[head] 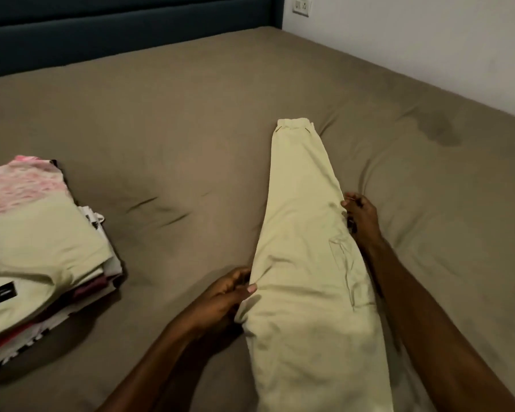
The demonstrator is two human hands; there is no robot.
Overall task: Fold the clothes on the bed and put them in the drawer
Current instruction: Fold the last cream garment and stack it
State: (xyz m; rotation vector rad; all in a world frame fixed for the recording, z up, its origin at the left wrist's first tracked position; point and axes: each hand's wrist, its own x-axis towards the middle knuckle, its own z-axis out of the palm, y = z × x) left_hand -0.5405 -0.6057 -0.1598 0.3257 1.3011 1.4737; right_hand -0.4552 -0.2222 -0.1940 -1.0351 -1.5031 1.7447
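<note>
Closest to us, we have a pair of pale green trousers [304, 263] laid lengthwise on the bed [191, 129], legs stacked one over the other, with the cuffed hems pointing away toward the far side. Our left hand [220, 295] pinches the fabric at the trousers' left edge, thumb on top and fingers curled under. Our right hand [361, 215] reaches further up the right edge, fingertips gripping the cloth at the seam there. So both hands hold the garment by its sides, and we judge we are squaring it up for a crosswise fold; it is halved lengthwise but not yet folded short.

To our left sits a stack of folded clothes [39, 248], a matching pale green piece on top and a pink knit just beyond it, well apart from the trousers. That looks like the bulk of the folding done. Beyond lie the bare brown sheet, the dark headboard [116, 34], and a wall socket [301, 5]. No drawer is in view, so putting everything away remains.
</note>
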